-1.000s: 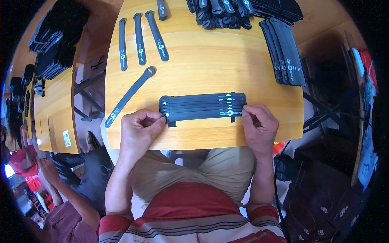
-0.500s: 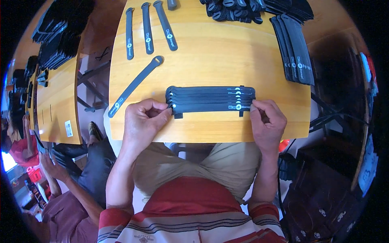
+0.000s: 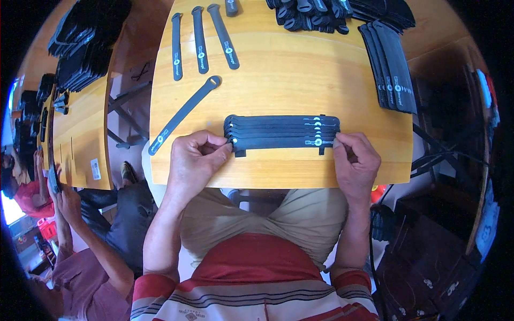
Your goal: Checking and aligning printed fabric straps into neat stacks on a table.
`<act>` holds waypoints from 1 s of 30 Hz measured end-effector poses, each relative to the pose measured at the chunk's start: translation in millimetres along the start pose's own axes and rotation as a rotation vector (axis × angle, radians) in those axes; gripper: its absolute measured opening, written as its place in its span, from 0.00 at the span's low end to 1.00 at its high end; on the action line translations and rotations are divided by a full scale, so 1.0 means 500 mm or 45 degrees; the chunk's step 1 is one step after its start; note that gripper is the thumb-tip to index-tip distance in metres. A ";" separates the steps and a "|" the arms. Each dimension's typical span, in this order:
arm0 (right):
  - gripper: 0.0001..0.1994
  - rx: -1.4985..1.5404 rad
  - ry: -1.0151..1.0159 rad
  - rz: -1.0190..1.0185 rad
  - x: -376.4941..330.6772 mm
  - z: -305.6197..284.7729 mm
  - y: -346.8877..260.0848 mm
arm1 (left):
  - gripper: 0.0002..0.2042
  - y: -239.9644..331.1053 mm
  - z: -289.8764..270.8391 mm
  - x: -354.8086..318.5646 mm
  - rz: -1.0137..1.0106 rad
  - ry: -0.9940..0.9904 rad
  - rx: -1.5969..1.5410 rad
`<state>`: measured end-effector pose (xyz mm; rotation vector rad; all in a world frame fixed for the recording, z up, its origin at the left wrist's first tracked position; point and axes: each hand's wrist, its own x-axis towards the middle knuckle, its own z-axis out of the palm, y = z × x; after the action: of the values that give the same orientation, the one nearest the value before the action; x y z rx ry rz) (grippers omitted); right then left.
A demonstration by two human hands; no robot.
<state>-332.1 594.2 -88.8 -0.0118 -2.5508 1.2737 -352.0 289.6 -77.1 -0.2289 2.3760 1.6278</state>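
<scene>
Several black storage straps [image 3: 278, 132] lie fanned on top of one another near the table's front edge, their white printed marks lined up toward the right. Two short dark strips stick out from under the nearest strap. At the fan's left end my left hand [image 3: 198, 158] pinches the near strap's slotted end between thumb and fingers. My right hand [image 3: 357, 158] is closed at the opposite end, thumb and forefinger on the same strap's rounded tip. A single black strap [image 3: 182, 119] with a slotted end lies slantwise to the left of the fan.
Three separate straps [image 3: 199, 45] lie at the far left of my table [image 3: 300, 69]. A heap of looped straps [image 3: 310, 16] sits at the far edge, with a strap stack [image 3: 390, 69] on the right. Leftward, a co-worker [image 3: 88, 278] sits by another table [image 3: 80, 134] holding black stacks.
My whole view has shifted slightly, so things appear a little farther right. Both my hands keep their places on the strap ends. The co-worker's hands have moved a little.
</scene>
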 end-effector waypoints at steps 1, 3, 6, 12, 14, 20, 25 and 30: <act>0.05 -0.001 0.005 -0.002 0.001 0.000 -0.002 | 0.03 0.000 0.000 0.000 -0.004 0.007 0.008; 0.05 -0.019 0.002 0.007 0.002 0.001 -0.007 | 0.03 0.005 0.000 -0.001 -0.002 0.005 0.013; 0.05 0.008 0.001 0.053 0.000 0.001 -0.009 | 0.03 0.006 0.001 -0.002 0.004 0.004 0.020; 0.06 0.011 0.007 0.012 -0.002 0.004 0.005 | 0.03 0.005 0.004 0.000 -0.011 0.024 0.040; 0.06 0.003 0.011 0.004 -0.003 0.005 0.005 | 0.03 0.002 0.004 0.001 -0.018 0.026 0.042; 0.07 -0.055 0.032 -0.051 -0.004 0.010 0.000 | 0.03 -0.002 0.003 0.001 -0.008 0.024 0.034; 0.07 -0.086 0.023 -0.099 -0.003 0.007 0.002 | 0.03 0.006 -0.001 0.000 0.032 0.010 0.067; 0.06 -0.111 -0.017 -0.078 -0.002 0.006 -0.002 | 0.03 0.001 0.000 0.004 0.086 0.008 0.118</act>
<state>-331.7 591.0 -90.2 0.0564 -2.5955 1.1431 -353.9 290.0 -77.1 -0.1381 2.4823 1.5426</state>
